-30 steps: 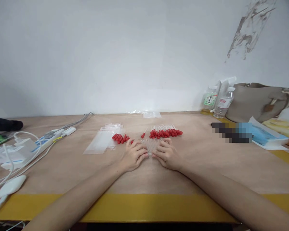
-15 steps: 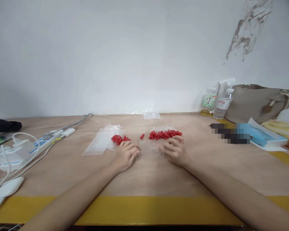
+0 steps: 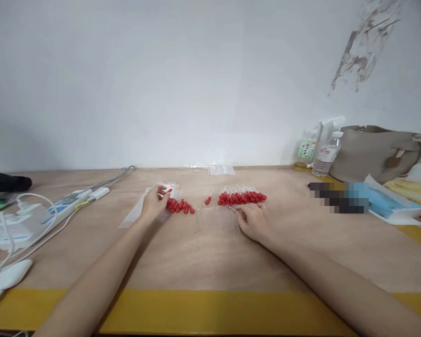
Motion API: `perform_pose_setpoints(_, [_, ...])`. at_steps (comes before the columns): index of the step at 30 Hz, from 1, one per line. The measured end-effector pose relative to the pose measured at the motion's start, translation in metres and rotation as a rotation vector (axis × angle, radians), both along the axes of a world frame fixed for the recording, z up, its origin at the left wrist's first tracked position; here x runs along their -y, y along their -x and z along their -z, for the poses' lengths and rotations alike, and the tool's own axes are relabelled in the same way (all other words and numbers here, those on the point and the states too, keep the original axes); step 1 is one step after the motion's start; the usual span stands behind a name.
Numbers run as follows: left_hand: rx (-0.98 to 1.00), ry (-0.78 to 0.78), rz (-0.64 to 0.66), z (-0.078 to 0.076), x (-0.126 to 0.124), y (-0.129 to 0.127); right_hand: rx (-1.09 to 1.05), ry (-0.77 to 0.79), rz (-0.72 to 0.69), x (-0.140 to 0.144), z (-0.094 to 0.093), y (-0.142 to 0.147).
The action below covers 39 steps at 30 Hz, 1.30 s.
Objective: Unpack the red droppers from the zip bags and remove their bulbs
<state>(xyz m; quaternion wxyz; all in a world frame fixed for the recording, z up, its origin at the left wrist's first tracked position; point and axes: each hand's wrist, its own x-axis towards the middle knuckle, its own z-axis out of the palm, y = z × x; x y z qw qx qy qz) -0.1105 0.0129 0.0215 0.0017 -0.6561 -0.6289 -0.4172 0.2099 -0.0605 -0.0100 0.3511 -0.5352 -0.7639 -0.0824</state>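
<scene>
My left hand (image 3: 154, 202) is raised over the left pile of red rubber bulbs (image 3: 180, 206), a single red bulb (image 3: 169, 190) pinched at its fingertips. Thin clear tubes (image 3: 215, 220) lie side by side in a row on the table's middle. At the row's right end, my right hand (image 3: 254, 221) has thumb and fingers closed on the end of one clear tube (image 3: 234, 208). Just beyond lie several droppers (image 3: 242, 197), red bulbs towards me and pale stems pointing away. One separate dropper (image 3: 208, 200) rests left of them.
Clear plastic bags (image 3: 135, 215) lie partly under my left hand. A power strip (image 3: 68, 203) with chargers and white cables occupies the left. Two bottles (image 3: 326, 157), a grey handbag (image 3: 375, 154) and a blue packet (image 3: 389, 201) stand or lie at the right.
My left hand has moved left and away from me, from the tubes' left end to the red bulbs, and now pinches one. The right hand has shifted slightly, staying by the tubes' right end.
</scene>
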Motion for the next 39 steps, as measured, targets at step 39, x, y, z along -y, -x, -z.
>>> perform_pose_setpoints(39, [-0.48,-0.065,0.25,-0.013,0.033,-0.091,-0.18,-0.121,-0.038,-0.014,0.006,-0.011])
